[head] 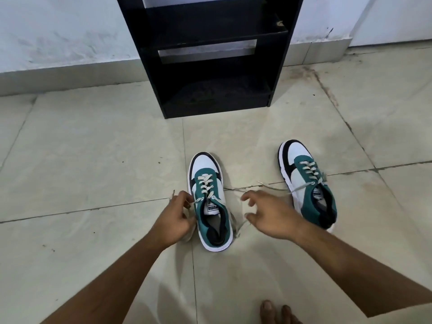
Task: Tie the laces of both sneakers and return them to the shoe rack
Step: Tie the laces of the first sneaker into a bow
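Two green, white and black sneakers stand on the tiled floor with toes pointing away from me. The left sneaker [209, 202] is between my hands, its cream laces untied. My left hand [178, 218] pinches the left lace end beside that shoe. My right hand [268, 217] hovers with fingers spread over the other loose lace [240, 226] on the shoe's right side, holding nothing. The right sneaker [308, 183] stands apart to the right, and its laces trail loose across the floor. The black shoe rack [210, 54] stands against the wall ahead.
The rack's bottom shelf [217, 90] is dusty and holds no shoes. Pale floor tiles [93, 148] spread all around. My bare toes [275, 312] show at the bottom edge. A white wall [58, 31] runs behind the rack.
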